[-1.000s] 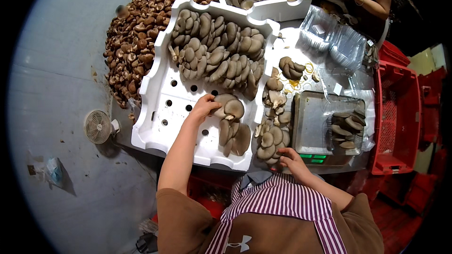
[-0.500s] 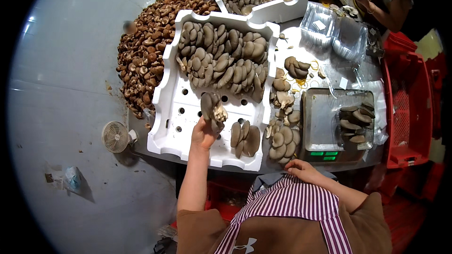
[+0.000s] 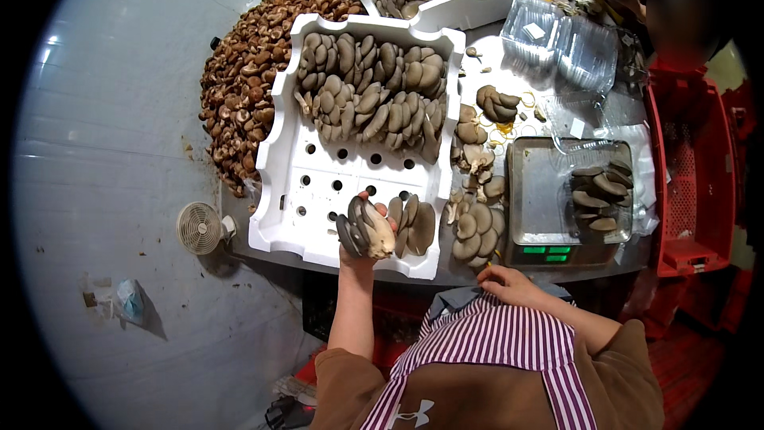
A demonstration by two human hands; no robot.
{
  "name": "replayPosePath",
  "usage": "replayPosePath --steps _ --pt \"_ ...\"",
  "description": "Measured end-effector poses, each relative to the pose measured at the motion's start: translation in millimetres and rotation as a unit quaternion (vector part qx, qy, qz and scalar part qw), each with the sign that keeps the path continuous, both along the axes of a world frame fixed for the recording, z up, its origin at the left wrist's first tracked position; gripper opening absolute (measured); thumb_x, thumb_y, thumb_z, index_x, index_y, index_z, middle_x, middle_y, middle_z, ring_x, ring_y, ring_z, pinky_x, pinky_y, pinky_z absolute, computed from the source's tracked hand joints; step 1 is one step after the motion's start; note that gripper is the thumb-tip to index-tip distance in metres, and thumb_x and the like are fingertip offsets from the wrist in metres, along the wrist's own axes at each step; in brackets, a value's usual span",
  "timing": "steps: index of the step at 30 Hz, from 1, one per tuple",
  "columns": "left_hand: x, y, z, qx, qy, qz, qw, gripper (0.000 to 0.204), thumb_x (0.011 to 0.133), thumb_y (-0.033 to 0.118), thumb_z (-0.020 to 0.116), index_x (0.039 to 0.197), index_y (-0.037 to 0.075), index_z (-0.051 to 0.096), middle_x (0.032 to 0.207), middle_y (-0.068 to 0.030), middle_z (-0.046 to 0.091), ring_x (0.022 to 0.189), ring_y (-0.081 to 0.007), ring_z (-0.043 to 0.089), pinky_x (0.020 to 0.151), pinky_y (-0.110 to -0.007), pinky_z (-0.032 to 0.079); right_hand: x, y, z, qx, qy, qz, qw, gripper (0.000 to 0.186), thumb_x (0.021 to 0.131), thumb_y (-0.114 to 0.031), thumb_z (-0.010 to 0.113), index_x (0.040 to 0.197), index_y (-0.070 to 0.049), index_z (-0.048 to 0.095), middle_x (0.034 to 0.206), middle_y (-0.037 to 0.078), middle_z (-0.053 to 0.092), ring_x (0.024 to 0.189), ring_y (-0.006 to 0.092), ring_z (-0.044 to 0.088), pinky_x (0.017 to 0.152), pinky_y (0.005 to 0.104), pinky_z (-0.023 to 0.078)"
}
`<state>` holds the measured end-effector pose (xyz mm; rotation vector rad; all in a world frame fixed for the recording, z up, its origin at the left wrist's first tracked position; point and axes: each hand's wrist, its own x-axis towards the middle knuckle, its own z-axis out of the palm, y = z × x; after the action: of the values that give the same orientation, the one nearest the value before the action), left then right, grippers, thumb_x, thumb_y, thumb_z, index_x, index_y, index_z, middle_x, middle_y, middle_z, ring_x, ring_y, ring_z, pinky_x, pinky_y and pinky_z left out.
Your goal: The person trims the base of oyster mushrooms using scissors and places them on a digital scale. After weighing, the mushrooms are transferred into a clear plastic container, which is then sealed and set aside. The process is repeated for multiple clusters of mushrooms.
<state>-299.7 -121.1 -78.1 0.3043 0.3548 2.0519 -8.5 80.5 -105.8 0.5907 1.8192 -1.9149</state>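
My left hand (image 3: 356, 259) grips a cluster of grey oyster mushrooms (image 3: 360, 228), its pale stems facing right, over the near part of a white foam box (image 3: 278, 183). Right of that cluster, another oyster mushroom cluster (image 3: 415, 227) lies in the box's near right corner. Rows of oyster mushrooms (image 3: 370, 95) fill the far half of the box. My right hand (image 3: 505, 285) rests at the table's near edge with fingers curled, below a mushroom cluster (image 3: 477, 232) on the table; whether it holds anything is hidden.
A scale (image 3: 549, 199) with mushrooms on its tray stands right of the box. Beyond it are clear plastic containers (image 3: 532, 36). Brown mushrooms (image 3: 243, 80) are heaped on the left, near a small fan (image 3: 199, 228). A red crate (image 3: 684, 183) stands far right; another person's hand (image 3: 633, 4) holds mushrooms.
My left hand has moved nearer to me and turned the held cluster, so its stems show more. My right hand has stayed in place. The other person at top right has shifted.
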Motion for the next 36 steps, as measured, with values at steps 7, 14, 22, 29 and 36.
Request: replayPosePath --steps 7,14,22,29,36 --pt "18.0 -10.2 33.7 -0.234 0.076 0.102 0.964 0.057 0.084 0.010 0.073 0.135 0.012 0.048 0.114 -0.0177 0.060 0.103 -0.0383 0.064 0.089 -0.047 0.057 15.5 -3.1 -22.5 0.284 0.043 0.120 0.951 0.030 0.088 -0.018 0.060 0.114 -0.002 0.061 0.110 0.019 0.061 0.105 0.0361 0.060 0.089 0.0435 0.050" --pt "38.0 -11.4 48.8 -0.233 0.098 0.097 0.963 0.053 0.080 0.004 0.076 0.125 0.009 0.048 0.117 -0.0164 0.058 0.107 -0.0324 0.062 0.092 -0.046 0.055 15.5 -12.2 -38.8 0.402 0.043 0.146 0.903 0.026 0.076 -0.004 0.062 0.101 0.003 0.060 0.102 0.020 0.059 0.098 0.0369 0.059 0.083 0.0473 0.053" --pt "87.8 -15.7 38.2 -0.256 -0.069 0.174 0.948 0.033 0.093 0.009 0.060 0.125 0.006 0.050 0.108 -0.0118 0.059 0.096 -0.0233 0.063 0.088 -0.038 0.055 25.3 -24.2 -68.6 0.440 0.072 0.147 0.883 0.031 0.072 -0.001 0.063 0.102 0.000 0.056 0.098 0.018 0.061 0.091 0.0340 0.063 0.075 0.0430 0.055" --pt "147.8 -46.2 -8.5 -0.218 -0.101 0.138 0.961 0.057 0.084 0.015 0.073 0.135 0.010 0.048 0.130 -0.0087 0.056 0.123 -0.0322 0.051 0.103 -0.054 0.044 14.4 -46.1 -84.8 0.550 0.135 0.112 0.816 0.020 0.072 -0.008 0.066 0.090 -0.005 0.057 0.092 0.013 0.055 0.081 0.0254 0.064 0.062 0.0347 0.056" --pt "217.9 -26.3 -7.6 -0.193 -0.202 0.090 0.956 0.065 0.076 0.007 0.077 0.136 0.007 0.051 0.139 -0.0118 0.051 0.126 -0.0311 0.050 0.102 -0.048 0.046 11.8 -57.0 -116.2 0.618 0.136 0.098 0.768 0.012 0.080 -0.016 0.060 0.088 -0.008 0.060 0.086 0.009 0.056 0.076 0.0216 0.064 0.059 0.0326 0.053"
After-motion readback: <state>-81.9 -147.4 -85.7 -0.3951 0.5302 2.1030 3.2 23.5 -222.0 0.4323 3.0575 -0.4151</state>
